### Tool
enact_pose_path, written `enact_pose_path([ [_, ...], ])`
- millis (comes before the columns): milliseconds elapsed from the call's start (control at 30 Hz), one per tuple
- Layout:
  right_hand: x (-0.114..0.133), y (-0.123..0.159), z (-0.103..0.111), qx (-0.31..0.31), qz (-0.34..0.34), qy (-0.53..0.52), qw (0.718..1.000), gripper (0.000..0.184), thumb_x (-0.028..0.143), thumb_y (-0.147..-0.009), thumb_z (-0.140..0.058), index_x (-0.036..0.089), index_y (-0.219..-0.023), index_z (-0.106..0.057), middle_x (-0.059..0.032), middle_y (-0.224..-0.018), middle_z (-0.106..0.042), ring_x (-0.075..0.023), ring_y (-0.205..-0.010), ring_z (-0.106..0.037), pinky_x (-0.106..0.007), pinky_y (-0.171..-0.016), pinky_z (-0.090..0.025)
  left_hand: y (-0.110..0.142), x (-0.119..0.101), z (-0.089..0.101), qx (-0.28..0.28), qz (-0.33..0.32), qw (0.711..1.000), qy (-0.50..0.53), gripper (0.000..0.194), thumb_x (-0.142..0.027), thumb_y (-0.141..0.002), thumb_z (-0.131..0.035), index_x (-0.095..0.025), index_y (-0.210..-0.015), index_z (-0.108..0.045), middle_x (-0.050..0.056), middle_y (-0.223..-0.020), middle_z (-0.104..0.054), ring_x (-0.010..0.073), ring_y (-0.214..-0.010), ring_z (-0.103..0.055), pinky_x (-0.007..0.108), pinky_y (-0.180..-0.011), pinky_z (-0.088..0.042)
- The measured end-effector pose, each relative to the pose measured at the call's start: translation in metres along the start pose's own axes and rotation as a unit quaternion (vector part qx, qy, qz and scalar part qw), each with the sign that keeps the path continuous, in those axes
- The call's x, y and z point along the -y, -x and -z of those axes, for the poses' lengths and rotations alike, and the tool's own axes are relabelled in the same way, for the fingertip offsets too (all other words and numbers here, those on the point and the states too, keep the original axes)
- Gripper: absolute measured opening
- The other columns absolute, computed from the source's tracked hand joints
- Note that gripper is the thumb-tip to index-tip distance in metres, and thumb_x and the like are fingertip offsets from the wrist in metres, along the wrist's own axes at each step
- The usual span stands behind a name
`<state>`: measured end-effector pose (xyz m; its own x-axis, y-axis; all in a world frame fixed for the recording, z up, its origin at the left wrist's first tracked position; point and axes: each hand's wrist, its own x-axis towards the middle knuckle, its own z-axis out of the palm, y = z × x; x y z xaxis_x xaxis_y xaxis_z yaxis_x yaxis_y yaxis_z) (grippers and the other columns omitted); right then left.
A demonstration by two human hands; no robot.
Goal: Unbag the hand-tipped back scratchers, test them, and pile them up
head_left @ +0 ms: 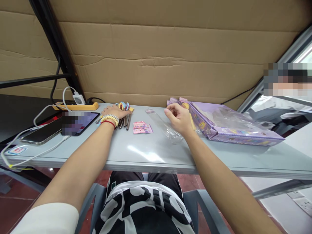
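My left hand point(115, 112) lies over a bunch of thin metal-shafted sticks with colourful cartoon tops point(125, 121), its thumb spread to the right. The tops stick out beyond the fingers, and their exact kind is unclear. My right hand point(179, 118) is curled above the table, thumb and forefinger drawn together. Whatever is between those fingertips, if anything, is hidden. Just left of it lies a long clear plastic sleeve point(168, 130) with a small label at its far end. Several pink and purple printed cards point(142, 127) rest between my hands.
A purple cartoon-printed box point(243, 138) holding clear plastic lies at right. Pink-labelled packs point(179, 100) are behind my right hand. At left are a phone point(41, 131), a tablet point(91, 122), white cables and a yellow power strip point(91, 106). Another person is at far right.
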<state>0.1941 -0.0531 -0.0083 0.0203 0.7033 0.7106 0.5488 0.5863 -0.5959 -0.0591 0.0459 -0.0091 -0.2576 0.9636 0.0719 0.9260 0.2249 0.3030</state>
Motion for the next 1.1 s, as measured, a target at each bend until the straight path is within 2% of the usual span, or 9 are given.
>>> enact_pose_path([
  [133, -0.008, -0.003, 0.000, 0.013, -0.028, 0.052, 0.998, 0.018, 0.035, -0.079, -0.055, 0.021, -0.069, -0.052, 0.0023, -0.054, -0.050, -0.0113, -0.050, -0.042, -0.027, -0.052, -0.034, -0.002, 0.002, 0.000, -0.015, 0.002, 1.000, 0.018, 0.111, -0.086, -0.052, -0.048, -0.010, -0.132, -0.047, 0.027, -0.138, -0.043, 0.0445, -0.124, -0.042, 0.050, -0.094, -0.036],
  [233, -0.016, -0.006, 0.000, 0.071, -0.076, 0.154, 0.983, 0.015, 0.033, -0.076, -0.055, 0.020, -0.069, -0.054, -0.0008, -0.061, -0.058, -0.0138, -0.056, -0.050, -0.028, -0.055, -0.036, -0.002, 0.002, 0.001, -0.025, 0.004, 0.999, 0.020, 0.109, -0.085, -0.054, -0.049, -0.008, -0.131, -0.048, 0.029, -0.136, -0.045, 0.0443, -0.122, -0.044, 0.049, -0.093, -0.036],
  [333, -0.020, -0.006, 0.000, 0.140, -0.117, 0.269, 0.946, 0.017, 0.035, -0.074, -0.057, 0.019, -0.078, -0.059, -0.0063, -0.079, -0.066, -0.0191, -0.071, -0.057, -0.030, -0.059, -0.037, 0.000, 0.002, 0.003, -0.034, -0.003, 0.999, 0.013, 0.105, -0.082, -0.057, -0.050, -0.006, -0.129, -0.049, 0.031, -0.133, -0.046, 0.0440, -0.123, -0.044, 0.049, -0.095, -0.035],
  [467, -0.018, -0.003, -0.003, 0.201, -0.155, 0.376, 0.891, 0.038, 0.043, -0.076, -0.054, 0.016, -0.101, -0.061, -0.0148, -0.109, -0.064, -0.0278, -0.097, -0.059, -0.033, -0.071, -0.042, 0.005, -0.005, 0.000, -0.057, -0.021, 0.998, 0.005, 0.097, -0.079, -0.061, -0.049, -0.008, -0.128, -0.050, 0.027, -0.133, -0.047, 0.0406, -0.123, -0.044, 0.047, -0.097, -0.036],
  [667, -0.017, -0.002, -0.010, 0.277, -0.208, 0.418, 0.840, 0.053, 0.050, -0.075, -0.056, 0.016, -0.115, -0.056, -0.0184, -0.111, -0.063, -0.0329, -0.101, -0.060, -0.037, -0.072, -0.044, 0.026, -0.031, -0.012, -0.052, -0.153, 0.986, -0.031, 0.083, -0.071, -0.068, -0.047, -0.010, -0.124, -0.053, 0.025, -0.133, -0.045, 0.0397, -0.127, -0.038, 0.047, -0.101, -0.032],
  [800, -0.023, -0.004, -0.009, 0.277, -0.228, 0.388, 0.849, 0.052, 0.044, -0.070, -0.065, 0.016, -0.114, -0.057, -0.0174, -0.111, -0.064, -0.0297, -0.099, -0.061, -0.033, -0.070, -0.044, 0.036, -0.042, -0.018, -0.016, -0.203, 0.978, -0.047, 0.081, -0.069, -0.070, -0.045, -0.010, -0.125, -0.053, 0.025, -0.139, -0.038, 0.0429, -0.133, -0.029, 0.051, -0.104, -0.028],
  [900, -0.025, -0.005, -0.008, 0.259, -0.251, 0.326, 0.874, 0.054, 0.031, -0.064, -0.072, 0.014, -0.113, -0.058, -0.0153, -0.107, -0.064, -0.0250, -0.093, -0.062, -0.029, -0.069, -0.043, 0.036, -0.043, -0.018, -0.005, -0.222, 0.974, -0.033, 0.078, -0.066, -0.072, -0.046, -0.011, -0.127, -0.052, 0.024, -0.138, -0.039, 0.0434, -0.132, -0.029, 0.054, -0.104, -0.026],
  [1033, -0.016, -0.005, -0.005, 0.204, -0.272, 0.080, 0.937, 0.063, 0.019, -0.065, -0.070, 0.011, -0.123, -0.048, -0.0028, -0.076, -0.062, -0.0150, -0.066, -0.058, -0.026, -0.057, -0.041, 0.033, -0.041, -0.016, -0.009, -0.228, 0.972, 0.054, 0.074, -0.062, -0.076, -0.047, -0.012, -0.130, -0.050, 0.023, -0.136, -0.044, 0.0402, -0.131, -0.033, 0.053, -0.105, -0.025],
  [1100, -0.007, -0.004, -0.003, 0.169, -0.250, -0.073, 0.951, 0.063, 0.023, -0.066, -0.071, 0.013, -0.123, -0.046, 0.0040, -0.066, -0.054, -0.0105, -0.054, -0.050, -0.024, -0.050, -0.038, 0.031, -0.042, -0.016, 0.008, -0.224, 0.963, 0.146, 0.075, -0.062, -0.074, -0.050, -0.012, -0.131, -0.047, 0.022, -0.135, -0.048, 0.0370, -0.129, -0.039, 0.049, -0.105, -0.028],
])
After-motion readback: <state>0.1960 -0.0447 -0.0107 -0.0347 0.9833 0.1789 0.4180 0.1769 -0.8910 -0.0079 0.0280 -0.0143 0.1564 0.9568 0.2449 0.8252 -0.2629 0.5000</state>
